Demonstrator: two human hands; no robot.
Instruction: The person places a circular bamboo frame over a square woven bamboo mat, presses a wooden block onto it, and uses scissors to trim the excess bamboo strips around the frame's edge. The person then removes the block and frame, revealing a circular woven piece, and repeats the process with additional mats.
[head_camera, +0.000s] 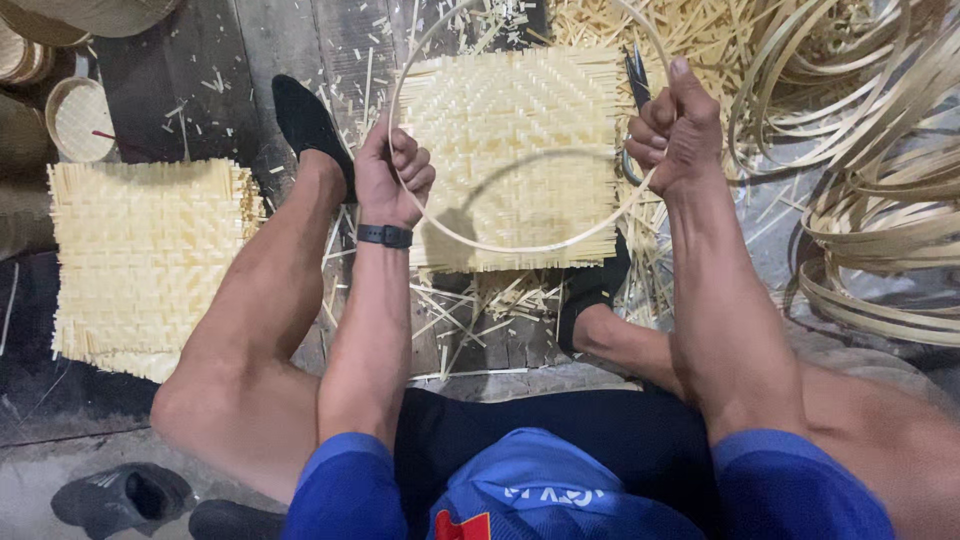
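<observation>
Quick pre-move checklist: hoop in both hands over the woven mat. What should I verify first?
1. Left hand closed on the hoop: ok.
2. Right hand closed on the hoop's other side: ok.
3. Hoop round and unbroken: cannot tell, its top leaves the frame.
4. Hoop above the centre woven mat: ok.
5. Scissors secure in the right hand: cannot tell.
6. Second woven mat out of the way: ok.
</observation>
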